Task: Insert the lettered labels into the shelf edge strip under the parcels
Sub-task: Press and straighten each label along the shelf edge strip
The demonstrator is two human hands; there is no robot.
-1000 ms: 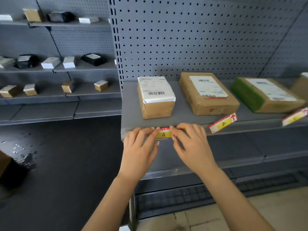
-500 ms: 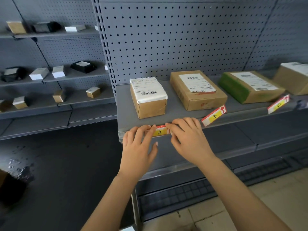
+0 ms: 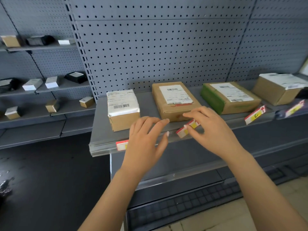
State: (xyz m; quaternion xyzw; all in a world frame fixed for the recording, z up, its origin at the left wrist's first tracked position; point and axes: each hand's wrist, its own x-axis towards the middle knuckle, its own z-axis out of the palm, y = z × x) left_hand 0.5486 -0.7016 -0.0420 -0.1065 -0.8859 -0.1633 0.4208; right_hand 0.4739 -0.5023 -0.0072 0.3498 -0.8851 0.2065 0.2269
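Observation:
The grey shelf carries several parcels: a foil-topped one (image 3: 123,109), a flat brown one (image 3: 175,100), a green-taped one (image 3: 230,97) and a brown box (image 3: 280,87). The first red-and-yellow label (image 3: 121,145) sits in the shelf edge strip (image 3: 103,148), its right part hidden by my left hand (image 3: 146,139), which hovers with fingers spread. My right hand (image 3: 211,129) pinches a second label (image 3: 188,129), tilted on the shelf's front edge below the flat brown parcel; its letter is covered. Label C (image 3: 255,115) leans further right.
A blurred label (image 3: 295,108) lies at the far right of the shelf edge. A pegboard wall (image 3: 158,55) backs the shelf. Shelves on the left (image 3: 50,112) hold small boxes. Below are a lower shelf and a dark floor grille (image 3: 183,205).
Both hands left the A label, which stays in the strip. My right hand moved right onto the B label, and my left hand lifted and spread. The camera turned right.

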